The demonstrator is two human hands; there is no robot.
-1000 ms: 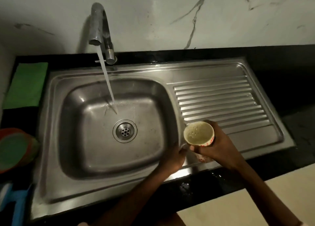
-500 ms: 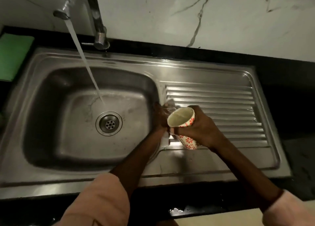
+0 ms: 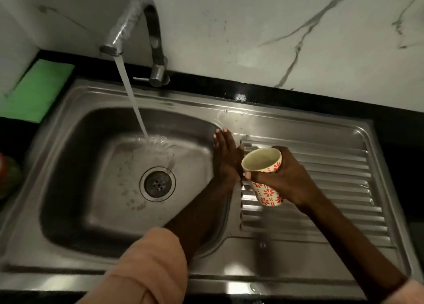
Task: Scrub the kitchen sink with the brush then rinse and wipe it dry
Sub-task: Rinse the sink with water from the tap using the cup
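Observation:
A stainless steel sink point(image 3: 75, 212) fills the view, with its drain point(image 3: 157, 184) in the basin floor and a ribbed drainboard point(image 3: 332, 189) on the right. The faucet point(image 3: 140, 21) runs a stream of water into the basin. My left hand point(image 3: 226, 156) lies flat with straight fingers on the ridge between basin and drainboard. My right hand point(image 3: 289, 179) grips a cream cup with red flowers point(image 3: 263, 177), held tilted over the drainboard. No brush is in view.
A green cloth point(image 3: 36, 90) lies on the black counter at the far left. A red and green object point(image 3: 6, 173) shows at the left edge. The marble wall point(image 3: 275, 28) rises behind the sink.
My left hand has slid farther along the sink's ridge, away from me, fingers now stretched flat. My right hand has kept the cup beside it, moving up with it.

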